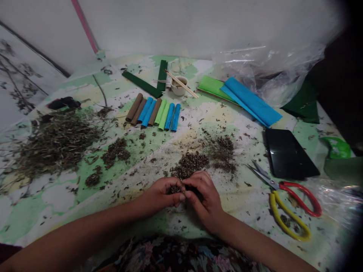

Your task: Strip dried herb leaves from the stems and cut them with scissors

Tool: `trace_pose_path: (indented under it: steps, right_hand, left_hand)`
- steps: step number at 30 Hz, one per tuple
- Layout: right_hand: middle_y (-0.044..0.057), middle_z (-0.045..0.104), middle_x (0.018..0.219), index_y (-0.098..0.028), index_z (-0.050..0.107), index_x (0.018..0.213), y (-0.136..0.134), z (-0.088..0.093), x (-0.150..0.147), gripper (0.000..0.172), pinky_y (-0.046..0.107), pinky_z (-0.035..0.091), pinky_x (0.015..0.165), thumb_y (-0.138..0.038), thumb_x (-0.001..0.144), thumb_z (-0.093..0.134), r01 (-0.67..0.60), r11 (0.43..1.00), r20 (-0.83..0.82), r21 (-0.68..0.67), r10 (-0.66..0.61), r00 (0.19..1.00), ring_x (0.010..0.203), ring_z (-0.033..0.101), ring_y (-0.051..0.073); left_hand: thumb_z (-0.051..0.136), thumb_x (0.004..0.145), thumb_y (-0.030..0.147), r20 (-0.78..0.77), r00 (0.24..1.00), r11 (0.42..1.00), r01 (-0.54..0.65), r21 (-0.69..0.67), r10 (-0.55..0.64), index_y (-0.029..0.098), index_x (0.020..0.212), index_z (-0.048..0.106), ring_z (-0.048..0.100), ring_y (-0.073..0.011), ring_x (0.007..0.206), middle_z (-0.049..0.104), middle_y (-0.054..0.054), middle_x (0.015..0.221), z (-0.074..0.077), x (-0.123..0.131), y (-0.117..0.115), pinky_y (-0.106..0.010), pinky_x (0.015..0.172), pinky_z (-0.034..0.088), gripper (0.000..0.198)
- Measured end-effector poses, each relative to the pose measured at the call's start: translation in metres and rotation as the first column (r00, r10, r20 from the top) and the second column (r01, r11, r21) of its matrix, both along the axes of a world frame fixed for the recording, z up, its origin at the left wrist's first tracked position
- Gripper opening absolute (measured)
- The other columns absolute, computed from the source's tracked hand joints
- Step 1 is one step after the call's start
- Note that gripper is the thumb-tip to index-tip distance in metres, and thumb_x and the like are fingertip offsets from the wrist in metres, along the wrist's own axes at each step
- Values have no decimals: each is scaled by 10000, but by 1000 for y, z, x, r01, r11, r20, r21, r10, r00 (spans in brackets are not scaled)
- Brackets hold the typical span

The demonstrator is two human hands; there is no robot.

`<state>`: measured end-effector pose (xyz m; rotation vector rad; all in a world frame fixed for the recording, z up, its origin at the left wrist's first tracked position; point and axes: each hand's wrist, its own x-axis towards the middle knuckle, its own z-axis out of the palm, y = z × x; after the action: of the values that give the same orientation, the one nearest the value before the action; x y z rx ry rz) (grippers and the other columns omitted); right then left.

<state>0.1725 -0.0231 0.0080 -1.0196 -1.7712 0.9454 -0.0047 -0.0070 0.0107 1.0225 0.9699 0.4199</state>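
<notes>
Near the front of the table, my left hand point(162, 193) curls closed around a clump of crumbled dried leaves point(173, 189). Its thumb and fingertips meet those of my right hand point(206, 201), which is closed in a pinch beside the clump; whatever sits between the right fingertips is too small or hidden to make out. Just beyond both hands lies a pile of crumbled leaves point(191, 163), with finer dark crumbs point(224, 151) to its right. Smaller heaps point(116, 152) of the same stuff lie to the left.
A large heap of dried stems point(56, 141) covers the left side. Brown, blue and green rolls point(153, 112) stand in a row behind. Farther back are folded green strips point(144, 85), a cup point(179, 90) with chopsticks point(183, 84), and blue sheets point(252, 102). Scissors point(275, 186) and a black tablet point(290, 153) lie right.
</notes>
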Motion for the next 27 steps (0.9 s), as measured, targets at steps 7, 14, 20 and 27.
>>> trace_pose_path:
  steps: [7,14,20,27]
  right_hand:
    - [22,533,806,-205,565,866,0,-2,-1,66,347,394,756,-160,840,524,-7,999,-21,-44,6,1000,828,484,172]
    - [15,490,777,-202,484,784,-1,-7,-2,112,326,383,709,-189,883,435,46,996,-35,-83,-49,998,793,462,164]
    - [12,466,743,-203,442,722,-1,-10,0,228,332,373,686,-304,917,378,71,995,-63,-71,-76,995,754,450,168]
    - [39,513,895,-239,572,1001,0,-5,-1,157,367,383,784,-212,862,503,52,999,54,-15,-51,997,900,465,199]
  left_hand:
    - [634,741,342,3,1000,1000,3,4,-3,165,775,553,434,-84,544,488,62,567,2,2,1,-207,534,344,197]
    - [671,704,278,83,995,998,-56,-38,59,173,850,590,456,-88,605,537,37,682,-2,0,1,-203,554,351,197]
    - [604,620,184,376,896,944,-121,-306,236,153,947,642,538,-123,649,615,-24,773,-10,1,1,-235,585,378,331]
    - [588,762,251,295,936,964,-125,-234,193,202,1065,578,551,-122,702,601,-30,905,-11,1,-3,-268,656,422,307]
